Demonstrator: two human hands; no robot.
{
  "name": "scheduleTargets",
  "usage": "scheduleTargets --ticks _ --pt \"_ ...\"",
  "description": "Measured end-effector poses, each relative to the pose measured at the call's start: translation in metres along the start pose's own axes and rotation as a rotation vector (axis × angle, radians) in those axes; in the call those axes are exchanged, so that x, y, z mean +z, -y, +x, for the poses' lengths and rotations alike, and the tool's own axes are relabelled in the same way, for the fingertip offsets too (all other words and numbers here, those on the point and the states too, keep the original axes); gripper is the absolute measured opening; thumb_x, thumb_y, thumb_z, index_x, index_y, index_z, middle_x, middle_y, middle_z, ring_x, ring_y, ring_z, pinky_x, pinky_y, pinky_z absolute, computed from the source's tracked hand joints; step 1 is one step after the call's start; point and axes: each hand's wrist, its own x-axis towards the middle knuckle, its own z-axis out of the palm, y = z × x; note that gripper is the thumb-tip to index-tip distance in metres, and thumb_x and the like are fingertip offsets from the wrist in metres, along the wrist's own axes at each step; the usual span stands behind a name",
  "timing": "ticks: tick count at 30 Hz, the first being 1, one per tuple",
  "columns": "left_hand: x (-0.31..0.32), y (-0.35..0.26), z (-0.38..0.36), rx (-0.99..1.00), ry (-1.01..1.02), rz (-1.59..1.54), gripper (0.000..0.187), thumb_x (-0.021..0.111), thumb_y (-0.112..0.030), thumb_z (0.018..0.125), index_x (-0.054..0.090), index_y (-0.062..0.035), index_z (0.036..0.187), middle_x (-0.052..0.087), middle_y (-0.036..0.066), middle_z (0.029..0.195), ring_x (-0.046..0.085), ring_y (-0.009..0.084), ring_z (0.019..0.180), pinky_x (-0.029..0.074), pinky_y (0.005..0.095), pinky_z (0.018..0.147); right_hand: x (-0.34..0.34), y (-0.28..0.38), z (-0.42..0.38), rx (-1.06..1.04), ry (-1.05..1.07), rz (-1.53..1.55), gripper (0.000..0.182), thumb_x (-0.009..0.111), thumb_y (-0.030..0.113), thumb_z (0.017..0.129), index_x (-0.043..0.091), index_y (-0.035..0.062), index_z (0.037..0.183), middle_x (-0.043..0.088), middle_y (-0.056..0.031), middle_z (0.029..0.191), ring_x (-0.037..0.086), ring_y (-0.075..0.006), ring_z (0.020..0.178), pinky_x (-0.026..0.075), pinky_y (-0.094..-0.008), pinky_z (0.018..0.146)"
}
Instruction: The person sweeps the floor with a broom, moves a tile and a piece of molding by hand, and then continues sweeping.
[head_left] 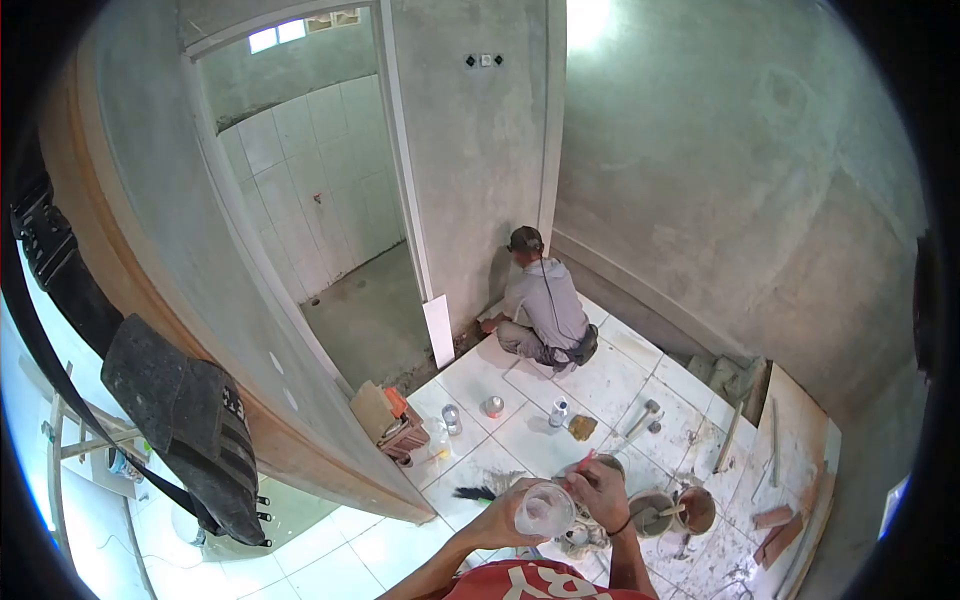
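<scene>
My left hand (498, 520) is wrapped round a clear plastic cup (545, 512), tilted so that its round opening faces me. Close beside the cup is my right hand (602, 497), its fingers pinched together. A thin pinkish-red piece (587, 459) sticks up from those fingers; its kind is too small to make out. Beyond my right hand a grey round container (608, 464) is partly hidden. To its right stand a bucket with grey mix (652, 514) and a stick in it, and a brownish bucket (695, 509). A black-bristled brush (474, 493) lies left of my hands.
A person (548, 310) crouches by the far wall. Bottles (558, 411) and cans (494, 406) stand on the white floor tiles (470, 382), with hammers (650, 412) farther right. A crate (404, 436) sits at the doorway. A black bag (180, 400) hangs at left.
</scene>
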Motion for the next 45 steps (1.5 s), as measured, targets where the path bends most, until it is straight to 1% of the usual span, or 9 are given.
scheduleTargets --ticks 8,14,20,23,27,34,39,43,45 --pt "-0.003 -0.001 -0.013 -0.186 0.002 -0.353 0.066 0.086 -0.016 0.072 0.055 -0.0006 0.128 0.063 0.009 0.120 0.061 0.0201 0.109 0.048 0.0356 0.097 0.023 0.020 0.021 -0.221 0.113 0.188 0.016 0.064 0.010 0.096 0.067 -0.0061 0.098 0.067 -0.0063 0.083 0.061 -0.0099 0.072 0.049 -0.0234 0.065" --pt "-0.010 0.030 -0.022 -0.096 -0.122 -0.818 0.071 0.087 -0.015 0.069 0.053 0.0005 0.130 0.064 0.011 0.117 0.061 0.0240 0.112 0.049 0.0400 0.098 0.023 -0.019 0.008 -0.004 0.020 0.624 0.006 0.067 0.004 0.092 0.066 -0.0021 0.093 0.066 -0.0080 0.079 0.062 -0.0141 0.068 0.051 -0.0272 0.064" --pt "-0.007 0.024 -0.015 -0.033 -0.078 -0.973 0.070 0.085 -0.017 0.069 0.053 0.0031 0.128 0.063 0.013 0.116 0.060 0.0298 0.113 0.049 0.0421 0.098 0.035 -0.066 -0.011 0.300 -0.013 1.038 0.010 0.065 0.008 0.093 0.069 -0.0012 0.097 0.069 -0.0170 0.104 0.066 -0.0262 0.095 0.053 -0.0420 0.085" --pt "-0.002 0.040 -0.013 -0.032 -0.042 -1.045 0.070 0.084 -0.016 0.070 0.052 0.0033 0.129 0.063 0.014 0.117 0.061 0.0294 0.113 0.049 0.0422 0.100 0.035 -0.065 -0.016 0.222 0.108 1.138 0.015 0.064 0.012 0.095 0.068 -0.0020 0.100 0.066 -0.0207 0.117 0.063 -0.0294 0.106 0.050 -0.0458 0.093" --pt "-0.001 0.044 -0.012 -0.071 -0.061 -1.026 0.069 0.084 -0.016 0.072 0.051 0.0029 0.130 0.064 0.015 0.118 0.062 0.0291 0.112 0.049 0.0421 0.099 0.026 -0.068 -0.013 0.381 0.264 1.334 0.021 0.061 0.012 0.096 0.067 -0.0062 0.106 0.065 -0.0215 0.116 0.062 -0.0262 0.099 0.050 -0.0383 0.092" --pt "-0.007 0.039 -0.011 -0.231 -0.126 -0.698 0.072 0.083 0.001 0.068 0.051 -0.0003 0.132 0.064 0.013 0.118 0.065 0.0269 0.110 0.053 0.0407 0.096 0.024 -0.068 -0.019 0.270 0.091 1.115 0.020 0.062 0.008 0.096 0.067 -0.0091 0.106 0.069 -0.0171 0.101 0.064 -0.0202 0.088 0.052 -0.0302 0.080" --pt "0.004 0.051 -0.013 -0.230 -0.274 -0.578 0.076 0.079 0.010 0.065 0.049 -0.0020 0.134 0.062 0.012 0.119 0.064 0.0257 0.107 0.054 0.0392 0.094 0.022 -0.069 -0.017 0.101 0.077 0.404 0.018 0.069 0.007 0.089 0.071 -0.0067 0.100 0.071 -0.0103 0.092 0.066 -0.0140 0.082 0.054 -0.0259 0.076" --pt "0.014 0.046 -0.019 -0.249 -0.409 -0.714 0.066 0.078 0.004 0.068 0.053 -0.0029 0.129 0.060 0.009 0.117 0.061 0.0218 0.107 0.055 0.0340 0.087 0.020 -0.072 -0.020 -0.023 0.061 0.292 0.016 0.068 0.008 0.090 0.072 -0.0040 0.099 0.072 -0.0069 0.087 0.066 -0.0114 0.079 0.054 -0.0239 0.075" --pt "0.017 0.020 -0.011 -0.212 -0.231 -0.779 0.068 0.078 -0.004 0.068 0.050 -0.0020 0.130 0.059 0.010 0.118 0.060 0.0225 0.108 0.055 0.0339 0.085 0.015 -0.066 -0.027 0.055 0.107 0.422 0.015 0.070 0.008 0.089 0.072 -0.0034 0.098 0.072 -0.0059 0.084 0.066 -0.0100 0.077 0.055 -0.0235 0.072"
